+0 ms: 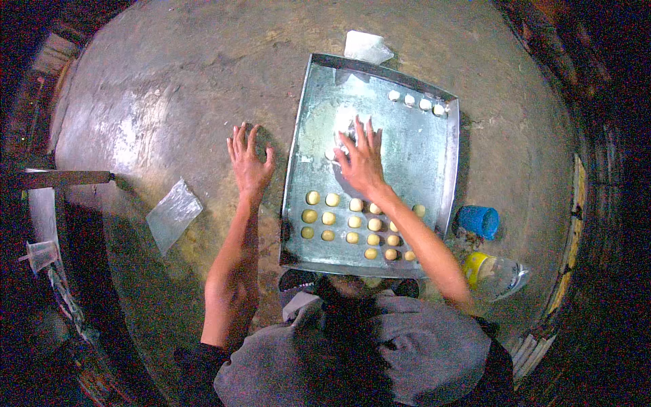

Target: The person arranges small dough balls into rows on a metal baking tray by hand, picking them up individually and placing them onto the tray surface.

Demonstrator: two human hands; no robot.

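Note:
A large metal tray [452,168] lies on the floor before me. My right hand [361,162] is over its middle, fingers spread, beside a small white piece [331,154] near the thumb; whether it touches that piece or the tray, I cannot tell. Rows of small yellowish dough-like balls [354,222] fill the tray's near part, some partly behind my right forearm. Several white balls [409,100] stand in a line near the far right corner. Left of the tray, my left hand [252,165] is over the floor with its fingers apart and nothing in it.
A white plastic packet [367,47] lies beyond the tray's far edge. On the right are a blue plastic cup [478,222] and a clear plastic bottle with a yellow label [494,276], both tipped over. A clear plastic bag [175,216] lies on the floor [213,66] at left.

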